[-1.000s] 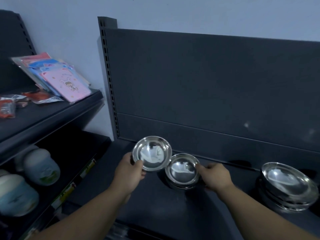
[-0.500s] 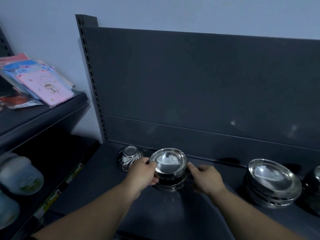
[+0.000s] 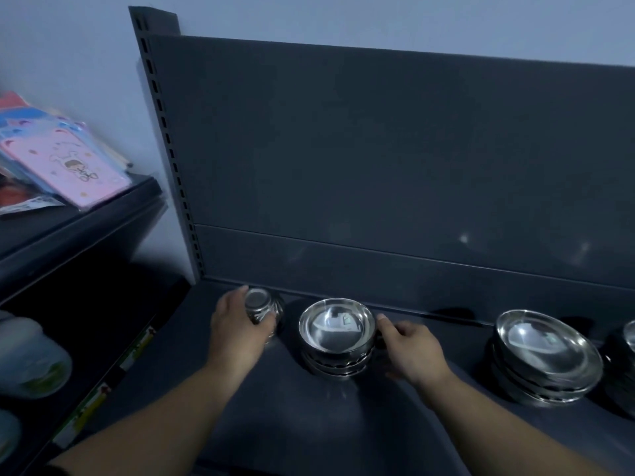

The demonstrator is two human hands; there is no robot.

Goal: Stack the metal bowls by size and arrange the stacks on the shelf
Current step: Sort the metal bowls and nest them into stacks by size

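A stack of small metal bowls [image 3: 336,333] stands on the dark shelf [image 3: 309,417] near its back panel. My right hand [image 3: 410,350] rests against the stack's right side with its fingers curled at the rim. To the left, a small upturned metal bowl [image 3: 263,305] sits by the shelf's back left corner, and my left hand [image 3: 237,329] curls round it. A stack of wider metal bowls [image 3: 546,355] stands at the right. Part of another bowl stack [image 3: 627,355] shows at the right edge.
The shelf's dark back panel [image 3: 395,183] rises behind the bowls. A second shelving unit at the left holds packaged pink and blue items [image 3: 65,163] above and pale rounded containers [image 3: 31,359] below. The front of the shelf is bare.
My left hand has set the small bowl on the stack, let go, and moved left onto the upturned bowl. My right hand stays at the stack's right side.
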